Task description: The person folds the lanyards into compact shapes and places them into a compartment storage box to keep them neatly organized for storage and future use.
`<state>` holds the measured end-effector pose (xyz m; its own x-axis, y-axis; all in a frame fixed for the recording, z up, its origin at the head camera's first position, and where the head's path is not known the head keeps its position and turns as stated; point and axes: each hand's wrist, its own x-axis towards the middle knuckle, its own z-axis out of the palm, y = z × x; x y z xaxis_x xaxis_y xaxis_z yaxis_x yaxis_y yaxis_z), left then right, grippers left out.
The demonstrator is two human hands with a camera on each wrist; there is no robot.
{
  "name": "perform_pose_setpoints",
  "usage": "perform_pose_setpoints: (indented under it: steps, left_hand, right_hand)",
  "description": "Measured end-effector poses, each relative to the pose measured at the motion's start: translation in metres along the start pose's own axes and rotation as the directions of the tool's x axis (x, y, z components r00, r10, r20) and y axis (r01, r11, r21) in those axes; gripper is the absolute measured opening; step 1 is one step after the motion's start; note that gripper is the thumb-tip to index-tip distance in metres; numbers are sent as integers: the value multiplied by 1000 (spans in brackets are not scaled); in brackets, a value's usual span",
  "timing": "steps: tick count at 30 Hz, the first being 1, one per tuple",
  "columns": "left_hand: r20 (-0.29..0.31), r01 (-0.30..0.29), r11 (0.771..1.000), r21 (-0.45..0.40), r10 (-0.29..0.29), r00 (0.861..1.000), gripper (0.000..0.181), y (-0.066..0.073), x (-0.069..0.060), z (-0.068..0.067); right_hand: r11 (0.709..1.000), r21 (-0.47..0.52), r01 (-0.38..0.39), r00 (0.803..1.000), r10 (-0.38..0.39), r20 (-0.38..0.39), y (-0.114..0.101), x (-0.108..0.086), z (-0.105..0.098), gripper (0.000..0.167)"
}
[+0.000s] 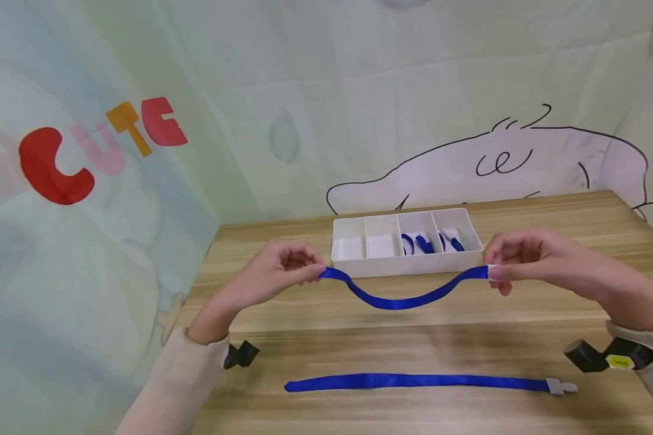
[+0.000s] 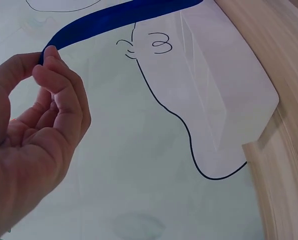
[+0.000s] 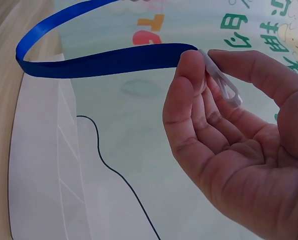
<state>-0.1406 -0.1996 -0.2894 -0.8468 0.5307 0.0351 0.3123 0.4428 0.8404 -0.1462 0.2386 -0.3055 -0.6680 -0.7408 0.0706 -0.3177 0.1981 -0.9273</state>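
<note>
A blue lanyard [image 1: 397, 303] hangs in a shallow sag between my two hands, above the table. My left hand [image 1: 274, 272] pinches its left end between thumb and fingertips, as the left wrist view also shows. At the other end, my right hand [image 1: 539, 266] pinches the white plastic clip [image 3: 223, 82], which the fingers partly hide in the head view. Nearer to me, a second blue lanyard [image 1: 413, 380] lies stretched flat across the table, its pale clip [image 1: 560, 386] pointing right.
Behind the held lanyard stands a white divided box [image 1: 402, 266] on the wooden table [image 1: 305, 350]. Its two right compartments hold small blue pieces [image 1: 424, 243]. A printed curtain [image 1: 283, 72] hangs along the back and left sides.
</note>
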Motion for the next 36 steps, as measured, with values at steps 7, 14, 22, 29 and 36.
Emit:
perform_pose_setpoints:
  steps: [7, 14, 22, 29, 36]
  left_hand:
    - [-7, 0, 1000, -14, 0, 1000, 10, 4, 5, 5]
    - [-17, -15, 999, -45, 14, 1000, 9, 8, 10, 14]
    - [-34, -62, 995, -74, 59, 998, 9, 15, 16, 23]
    - [-46, -80, 992, -99, 76, 996, 10, 24, 20, 30]
    - [-79, -95, 990, -102, 87, 993, 10, 36, 29, 41]
  right_hand:
    - [999, 4, 45, 999, -45, 18, -5, 6, 2, 17]
    - [995, 20, 95, 995, -95, 29, -9, 14, 5, 19]
    - [994, 26, 108, 994, -109, 27, -17, 24, 10, 18]
    - [992, 35, 124, 992, -125, 22, -23, 34, 16, 15]
    - [992, 46, 115, 993, -115, 14, -26, 44, 22, 11]
